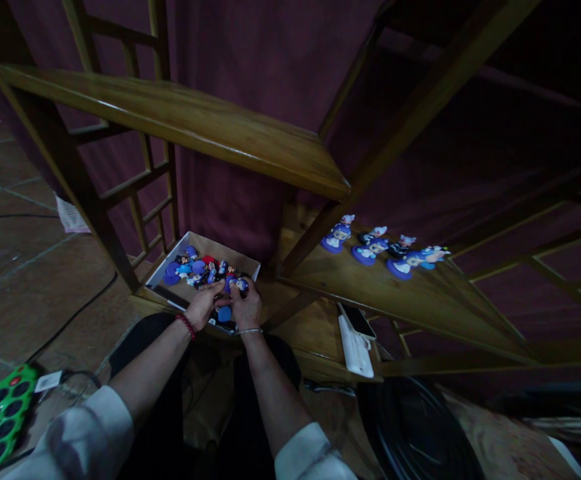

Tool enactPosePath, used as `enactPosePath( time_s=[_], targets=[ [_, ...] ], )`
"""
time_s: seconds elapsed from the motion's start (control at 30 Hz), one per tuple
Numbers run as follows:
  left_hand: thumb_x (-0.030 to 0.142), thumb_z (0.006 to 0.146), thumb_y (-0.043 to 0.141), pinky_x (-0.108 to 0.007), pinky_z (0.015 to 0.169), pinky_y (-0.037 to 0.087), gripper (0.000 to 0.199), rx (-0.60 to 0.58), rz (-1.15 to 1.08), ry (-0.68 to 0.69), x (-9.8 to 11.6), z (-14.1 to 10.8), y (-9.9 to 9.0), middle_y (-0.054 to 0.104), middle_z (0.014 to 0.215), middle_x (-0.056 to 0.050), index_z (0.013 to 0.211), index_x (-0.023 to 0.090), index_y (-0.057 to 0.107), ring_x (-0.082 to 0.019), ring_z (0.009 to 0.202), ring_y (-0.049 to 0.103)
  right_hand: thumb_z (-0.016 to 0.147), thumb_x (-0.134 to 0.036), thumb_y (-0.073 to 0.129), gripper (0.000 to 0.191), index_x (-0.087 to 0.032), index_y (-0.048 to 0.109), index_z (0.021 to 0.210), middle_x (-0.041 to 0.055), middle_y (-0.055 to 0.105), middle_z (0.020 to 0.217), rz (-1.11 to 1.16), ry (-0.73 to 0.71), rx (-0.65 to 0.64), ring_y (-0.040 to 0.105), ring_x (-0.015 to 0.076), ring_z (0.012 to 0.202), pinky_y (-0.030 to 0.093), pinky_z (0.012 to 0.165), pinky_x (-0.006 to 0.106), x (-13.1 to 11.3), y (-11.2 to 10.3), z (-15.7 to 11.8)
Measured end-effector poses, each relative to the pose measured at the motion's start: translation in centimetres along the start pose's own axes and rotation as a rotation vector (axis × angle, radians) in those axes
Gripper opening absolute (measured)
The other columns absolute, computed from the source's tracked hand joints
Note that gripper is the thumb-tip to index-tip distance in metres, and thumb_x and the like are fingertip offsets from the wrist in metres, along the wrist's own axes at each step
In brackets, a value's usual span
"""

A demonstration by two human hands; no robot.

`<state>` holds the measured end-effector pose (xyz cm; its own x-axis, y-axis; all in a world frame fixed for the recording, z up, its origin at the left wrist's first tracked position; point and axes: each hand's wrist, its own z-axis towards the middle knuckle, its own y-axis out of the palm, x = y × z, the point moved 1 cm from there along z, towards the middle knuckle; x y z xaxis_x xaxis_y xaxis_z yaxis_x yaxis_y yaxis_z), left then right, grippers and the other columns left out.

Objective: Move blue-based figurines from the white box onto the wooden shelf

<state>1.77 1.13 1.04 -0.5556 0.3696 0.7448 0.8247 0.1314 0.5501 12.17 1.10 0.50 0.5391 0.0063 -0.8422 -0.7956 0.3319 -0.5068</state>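
A shallow cardboard box (173,252) with white outer sides holds a jumble of small figurines (197,268) in blue, purple, red and white. Over its near right corner, my right hand (247,308) is closed on a purple-haired figurine (241,285). My left hand (205,305) meets it from the left, fingers closed at the figurine's purple base. Below my fingers, a blue round piece (224,313) lies in the box. To the right, several similar purple-haired figurines (373,247) on round purple bases stand upright on a wooden shelf (420,297).
A wooden upper board (185,123) crosses above the box, and a slanting post (315,237) separates it from the figurine shelf. A phone (357,321) and a white object (355,353) lie lower right. A green power strip (3,417) is on the floor, a black round object (415,427) below.
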Motion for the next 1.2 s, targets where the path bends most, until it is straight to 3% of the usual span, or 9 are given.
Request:
enactPosePath(
  time_s=[0.33, 0.57, 0.8, 1.0, 1.2],
  targets=[
    [0.011, 0.072, 0.055, -0.021, 0.06, 0.049, 0.009, 0.013, -0.099, -0.003, -0.3, 0.7, -0.3, 0.062, 0.063, -0.003, 0.065, 0.01, 0.06, -0.008, 0.056, 0.057, 0.073, -0.041, 0.049, 0.027, -0.023, 0.056, 0.092, 0.0003, 0.063, 0.08, 0.024, -0.013, -0.033, 0.057, 0.0145, 0.076, 0.045, 0.067, 0.024, 0.5, 0.3, 0.0],
    [0.007, 0.074, 0.049, -0.026, 0.063, 0.051, 0.021, 0.004, -0.086, -0.035, -0.1, 0.7, -0.5, 0.065, 0.075, -0.009, 0.091, 0.009, 0.063, -0.013, 0.064, 0.061, 0.074, -0.036, 0.05, 0.023, -0.023, 0.056, 0.091, 0.0003, 0.061, 0.087, 0.009, -0.056, -0.077, 0.056, 0.0141, 0.079, 0.044, 0.072, 0.024, 0.4, 0.0, 0.0],
    [0.007, 0.073, 0.053, -0.027, 0.067, 0.05, 0.025, -0.01, -0.076, -0.057, 0.1, 0.2, -0.3, 0.067, 0.08, -0.012, 0.097, 0.008, 0.062, -0.015, 0.07, 0.062, 0.074, -0.033, 0.051, 0.021, -0.024, 0.058, 0.091, 0.0012, 0.059, 0.088, -0.073, -0.116, -0.079, 0.055, 0.0147, 0.082, 0.043, 0.074, 0.024, 0.3, -0.3, -0.1],
    [0.004, 0.069, 0.055, -0.024, 0.062, 0.048, 0.024, -0.032, -0.065, -0.014, -0.1, -0.1, 0.0, 0.066, 0.076, -0.01, 0.091, 0.007, 0.064, -0.014, 0.066, 0.061, 0.075, -0.031, 0.05, 0.021, -0.023, 0.058, 0.092, 0.0028, 0.057, 0.088, -0.165, -0.147, -0.08, 0.055, 0.0151, 0.08, 0.043, 0.072, 0.024, 0.2, -0.4, 0.0],
    [0.005, 0.066, 0.057, -0.018, 0.047, 0.041, 0.023, 0.018, -0.093, 0.007, -0.4, -0.3, 0.5, 0.063, 0.058, -0.004, 0.087, 0.009, 0.067, -0.008, 0.047, 0.052, 0.075, -0.03, 0.051, 0.02, -0.022, 0.059, 0.091, 0.0033, 0.059, 0.086, -0.209, -0.117, -0.046, 0.056, 0.0155, 0.078, 0.043, 0.07, 0.024, 0.1, 0.1, 0.0]
  ],
)
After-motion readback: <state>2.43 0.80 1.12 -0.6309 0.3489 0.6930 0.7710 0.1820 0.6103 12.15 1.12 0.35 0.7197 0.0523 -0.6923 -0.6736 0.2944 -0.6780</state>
